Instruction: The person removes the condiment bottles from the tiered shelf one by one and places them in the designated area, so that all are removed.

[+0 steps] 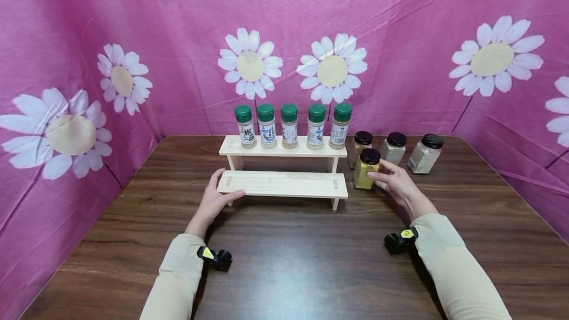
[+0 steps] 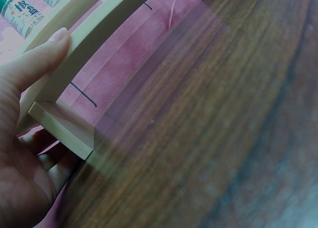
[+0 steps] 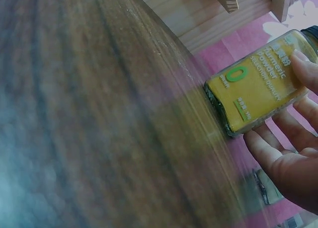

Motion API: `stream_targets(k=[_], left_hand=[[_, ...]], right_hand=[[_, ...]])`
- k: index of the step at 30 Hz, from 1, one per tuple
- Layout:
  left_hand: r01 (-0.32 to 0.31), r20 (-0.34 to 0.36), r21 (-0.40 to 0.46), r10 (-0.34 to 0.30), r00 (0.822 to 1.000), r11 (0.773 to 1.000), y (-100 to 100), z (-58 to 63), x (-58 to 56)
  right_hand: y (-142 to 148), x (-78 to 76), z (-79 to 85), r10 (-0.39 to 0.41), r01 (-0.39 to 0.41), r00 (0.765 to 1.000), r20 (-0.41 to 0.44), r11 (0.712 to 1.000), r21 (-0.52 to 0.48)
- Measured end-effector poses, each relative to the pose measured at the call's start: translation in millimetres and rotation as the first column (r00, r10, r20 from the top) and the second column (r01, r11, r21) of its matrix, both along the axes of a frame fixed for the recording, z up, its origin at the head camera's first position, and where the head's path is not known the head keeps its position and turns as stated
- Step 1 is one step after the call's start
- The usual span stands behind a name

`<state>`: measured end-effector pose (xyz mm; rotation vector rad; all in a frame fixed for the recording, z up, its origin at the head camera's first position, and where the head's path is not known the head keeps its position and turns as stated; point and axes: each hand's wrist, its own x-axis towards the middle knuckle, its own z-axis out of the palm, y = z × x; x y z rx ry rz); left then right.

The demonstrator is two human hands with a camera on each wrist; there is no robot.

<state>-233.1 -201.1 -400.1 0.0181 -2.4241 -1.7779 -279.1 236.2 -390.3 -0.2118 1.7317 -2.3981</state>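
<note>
My left hand (image 1: 214, 198) grips the left end of the front step of a light wooden two-step rack (image 1: 284, 184), the thumb along its front edge and the fingers around the end. In the left wrist view the rack's leg (image 2: 67, 128) shows between thumb and fingers. My right hand (image 1: 397, 184) holds a square glass jar of turmeric powder (image 1: 365, 174), upright with a black lid, just right of the rack. The right wrist view shows thumb and fingers on the jar's sides and its label (image 3: 258, 84) reading "Turmeric Powder". The front step bears nothing.
Several green-capped spice bottles (image 1: 289, 127) stand in a row on the rack's back step. Behind and right of the turmeric stand three black-lidded jars, a brownish one (image 1: 359, 144) and two pale ones, nearer (image 1: 393, 149) and farther right (image 1: 425, 154). A pink flowered cloth (image 1: 186, 53) hangs behind the table.
</note>
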Motion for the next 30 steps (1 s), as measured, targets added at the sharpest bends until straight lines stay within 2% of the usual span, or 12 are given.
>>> stream_targets(k=[30], left_hand=[[0.002,-0.004,0.017,-0.002,1.000,1.000,0.2,-0.1,-0.1]], right_hand=[[2.2,0.8,0.0,0.013,-0.013,1.000,-0.001,1.000,0.024]])
